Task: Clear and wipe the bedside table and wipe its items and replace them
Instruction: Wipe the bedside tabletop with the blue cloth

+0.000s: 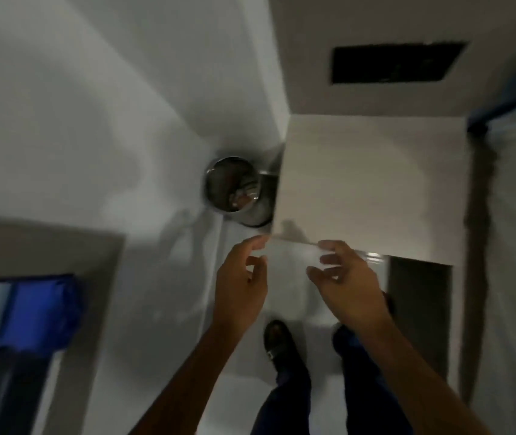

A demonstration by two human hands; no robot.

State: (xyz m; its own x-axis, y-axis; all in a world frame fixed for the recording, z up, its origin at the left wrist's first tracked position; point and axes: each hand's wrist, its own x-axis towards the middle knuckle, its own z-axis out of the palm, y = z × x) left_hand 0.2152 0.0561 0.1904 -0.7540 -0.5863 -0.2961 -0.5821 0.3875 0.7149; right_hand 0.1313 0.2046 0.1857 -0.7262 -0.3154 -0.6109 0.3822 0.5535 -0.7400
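Everything here is placed from the tabletop, the pale square surface at the upper right of the blurred view, which looks bare, so the clearing part of the task seems done. Far left of it and lower, a grey ledge carries something blue, too smeared to name; if the removed items sit there, they are well apart from the tabletop and each carry back is a chance to drop one. Touching the tabletop's left edge stands a shiny open bin with scraps inside; anything pushed off that side during a wipe would likely fall straight in. Just below the near-left corner hovers the left hand, fingers loosely curled and spread, holding nothing I can make out. At the near edge is the right hand, also spread with bent fingers, fingertips at the rim; something faint and pale between the two hands might be a cloth or only floor glare, I cannot tell. With no cloth in hand, a wipe would do little. Below the tabletop, dark shoes stand close on a glossy floor, where a slip is possible.
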